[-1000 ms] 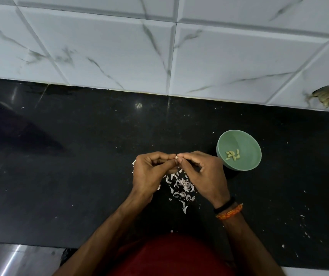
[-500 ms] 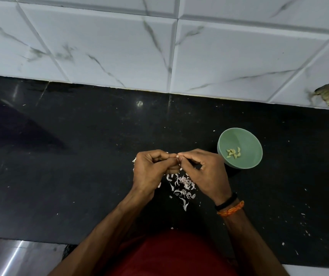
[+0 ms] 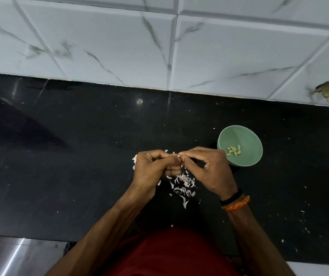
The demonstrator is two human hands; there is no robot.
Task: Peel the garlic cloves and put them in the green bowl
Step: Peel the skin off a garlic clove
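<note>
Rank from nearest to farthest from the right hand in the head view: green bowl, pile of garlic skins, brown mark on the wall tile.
From the right hand:
1. pile of garlic skins, just below it.
2. green bowl, to its right.
3. brown mark, far upper right on the tile.

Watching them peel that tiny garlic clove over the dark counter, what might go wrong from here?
The clove, pinched only at the fingertips of the left hand and right hand, might slip into the peel pile below. The green bowl sits beside the right hand, so a stray knuckle could possibly nudge it.
</note>
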